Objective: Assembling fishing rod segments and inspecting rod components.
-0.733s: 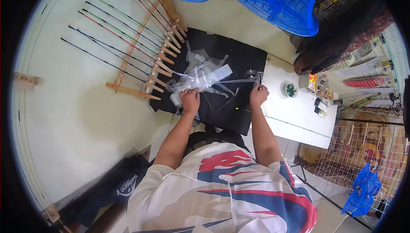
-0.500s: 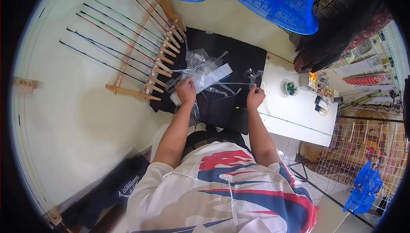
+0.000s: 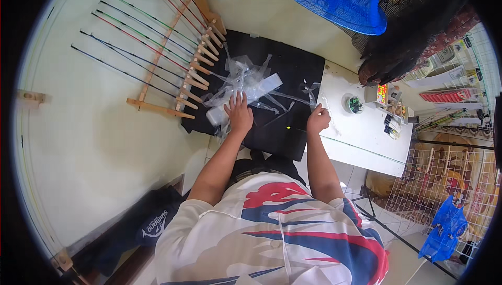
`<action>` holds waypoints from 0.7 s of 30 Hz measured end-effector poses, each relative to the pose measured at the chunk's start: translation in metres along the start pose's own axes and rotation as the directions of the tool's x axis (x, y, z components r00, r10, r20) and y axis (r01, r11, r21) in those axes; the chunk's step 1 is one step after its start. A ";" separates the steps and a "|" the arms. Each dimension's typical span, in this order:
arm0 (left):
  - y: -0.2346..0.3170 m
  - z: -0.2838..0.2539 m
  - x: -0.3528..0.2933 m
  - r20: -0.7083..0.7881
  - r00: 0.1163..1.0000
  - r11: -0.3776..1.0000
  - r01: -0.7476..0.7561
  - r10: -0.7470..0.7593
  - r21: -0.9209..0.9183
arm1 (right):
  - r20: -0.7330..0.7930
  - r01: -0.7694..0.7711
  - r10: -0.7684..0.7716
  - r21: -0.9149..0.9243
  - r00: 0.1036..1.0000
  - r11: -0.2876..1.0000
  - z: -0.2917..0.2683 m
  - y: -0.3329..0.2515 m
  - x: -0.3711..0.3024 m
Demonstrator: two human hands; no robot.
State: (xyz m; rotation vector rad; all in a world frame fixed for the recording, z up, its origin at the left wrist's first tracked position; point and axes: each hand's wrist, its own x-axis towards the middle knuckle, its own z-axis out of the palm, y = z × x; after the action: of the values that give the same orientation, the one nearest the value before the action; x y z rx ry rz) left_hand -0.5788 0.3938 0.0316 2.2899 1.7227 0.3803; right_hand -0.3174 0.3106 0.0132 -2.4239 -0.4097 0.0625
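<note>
On the black cloth point(image 3: 282, 141) lies a long, pale package point(image 3: 269, 83) amid a heap of crumpled clear plastic point(image 3: 243, 73). My left hand point(image 3: 240, 115) rests on the package's near side, fingers apart and pressing on the plastic. Off to the right, my right hand point(image 3: 318, 121) is closed in a pinch at the cloth's right edge. A crumpled strip of clear plastic point(image 3: 311, 92) meets its fingertips, and a thin length of it runs back toward the heap. Exactly how the fingertips grip the strip is too small to see.
A wooden rack point(image 3: 191, 83) with several thin rods stands left of the cloth. Blue mesh shapes point(image 3: 329, 0) hang above the far side. On the white tabletop point(image 3: 361, 144) to the right are a small potted plant point(image 3: 354, 104) and small boxes. A white wire grid point(image 3: 418, 180) stands beyond.
My left hand has shifted right and spread its fingers over the package, uncovering its left end. My right hand has moved slightly right. The strip between them has slackened a little.
</note>
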 end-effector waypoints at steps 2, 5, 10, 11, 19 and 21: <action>0.009 -0.005 -0.004 -0.010 0.999 0.998 -0.034 0.035 0.056 | -0.052 0.002 -0.002 -0.005 0.999 1.000 -0.002 0.005 0.004; 0.015 -0.002 -0.011 -0.011 0.999 0.999 -0.037 0.038 0.038 | -0.080 0.046 -0.041 0.073 0.996 0.996 -0.009 0.008 0.008; 0.041 0.001 -0.026 -0.093 0.982 0.987 -0.163 0.164 0.017 | -0.042 0.056 -0.049 0.191 0.998 0.980 -0.030 0.023 0.012; 0.050 0.000 -0.029 -0.120 0.966 0.971 -0.235 0.229 -0.042 | -0.062 0.086 -0.074 0.224 0.995 0.971 -0.033 0.030 0.014; 0.082 0.030 -0.055 0.192 0.981 0.992 0.025 0.000 -0.126 | -0.019 0.174 -0.178 0.335 0.984 0.926 -0.061 0.066 0.021; 0.080 0.034 -0.057 0.189 0.982 0.994 0.047 -0.028 -0.096 | 0.012 0.173 -0.189 0.345 0.982 0.922 -0.065 0.072 0.023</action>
State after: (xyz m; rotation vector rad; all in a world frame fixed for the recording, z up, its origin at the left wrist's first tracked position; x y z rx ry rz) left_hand -0.5098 0.3158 0.0243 2.1445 1.6151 0.2291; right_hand -0.2660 0.2254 0.0193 -2.0347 -0.5911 0.0997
